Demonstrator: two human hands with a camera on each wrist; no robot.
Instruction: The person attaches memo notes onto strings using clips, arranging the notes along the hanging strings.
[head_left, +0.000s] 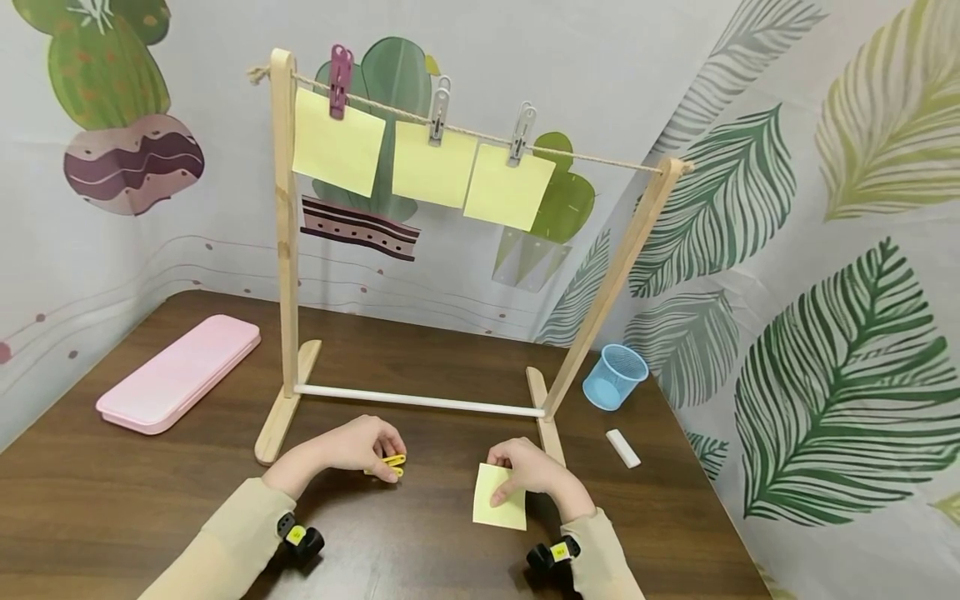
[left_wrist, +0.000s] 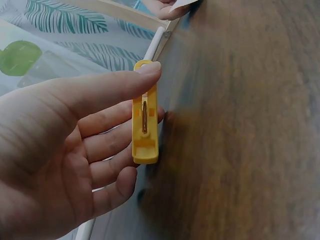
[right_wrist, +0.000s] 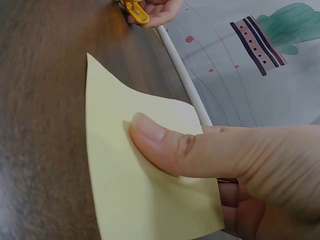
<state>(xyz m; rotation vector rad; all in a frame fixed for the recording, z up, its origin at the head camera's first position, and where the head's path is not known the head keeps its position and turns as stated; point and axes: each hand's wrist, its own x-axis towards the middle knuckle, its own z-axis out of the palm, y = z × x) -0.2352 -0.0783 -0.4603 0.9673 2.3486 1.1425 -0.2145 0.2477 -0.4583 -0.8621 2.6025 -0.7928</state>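
Observation:
My left hand (head_left: 362, 446) pinches a yellow clothespin (left_wrist: 145, 120) between thumb and fingers, above the table in front of the wooden rack. In the left wrist view the thumb lies over one end of the clothespin. To the right, my right hand (head_left: 531, 468) holds a yellow paper note (right_wrist: 145, 200), its thumb pressed on the face and the other fingers behind. The note bends slightly under the thumb. Behind both hands, a rope (head_left: 600, 159) on the rack carries a yellow note (head_left: 337, 146) under a purple clothespin (head_left: 341, 82) and two more notes under grey clothespins.
The rack's wooden posts (head_left: 287, 233) and white crossbar (head_left: 420, 402) stand just beyond the hands. A pink pencil case (head_left: 180, 371) lies at the left. On the right are a blue mesh cup (head_left: 615, 377) and a white eraser (head_left: 623, 448) near the table edge.

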